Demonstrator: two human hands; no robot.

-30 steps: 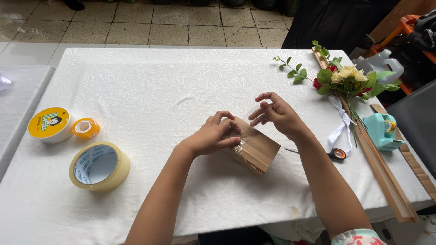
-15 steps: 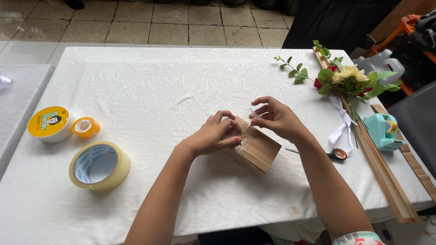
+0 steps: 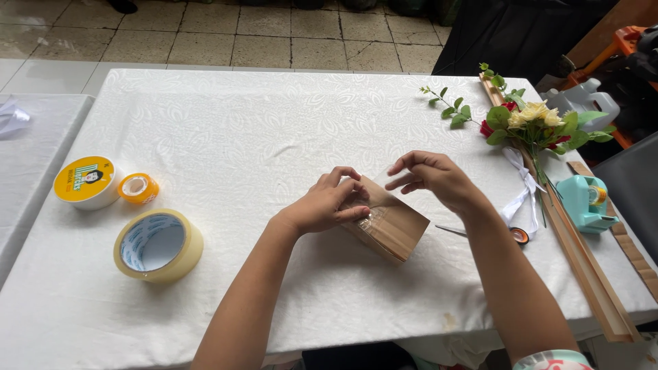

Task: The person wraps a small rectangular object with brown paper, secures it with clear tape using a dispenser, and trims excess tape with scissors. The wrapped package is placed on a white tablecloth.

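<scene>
Two hands meet over a small brown cardboard piece (image 3: pixel 392 229) near the middle of the white-clothed table (image 3: pixel 260 137). The left hand (image 3: pixel 327 203) curls its fingers (image 3: pixel 348 199) onto the upper left end of the piece and presses it down, thumb along its near edge. The right hand (image 3: pixel 432 179) hovers just above the far end, its fingertips (image 3: pixel 401 177) pinched on a strip of clear tape (image 3: pixel 379 179), which is hard to make out against the cloth; the strip runs down onto the cardboard, where a shiny taped patch shows.

The cardboard's long axis lies on a slant, from upper left under the hands to lower right toward the near table edge, and the lower right end is the broader, cut-square one.

Just right of the right wrist lie scissors with an orange-ringed handle (image 3: pixel 515 235), partly hidden by the arm. Beyond them rests a bouquet of yellow and red flowers (image 3: pixel 531 122) tied with white ribbon, stems toward the near edge, beside a long wooden strip (image 3: pixel 582 260) and a teal tape dispenser (image 3: pixel 582 202) with a roll in it. A loose green sprig (image 3: pixel 449 108) lies apart. Far left sit a wide clear tape roll (image 3: pixel 157 245), a small orange roll (image 3: pixel 137 188) and a round yellow-topped tin (image 3: pixel 86 181), lid on.
</scene>
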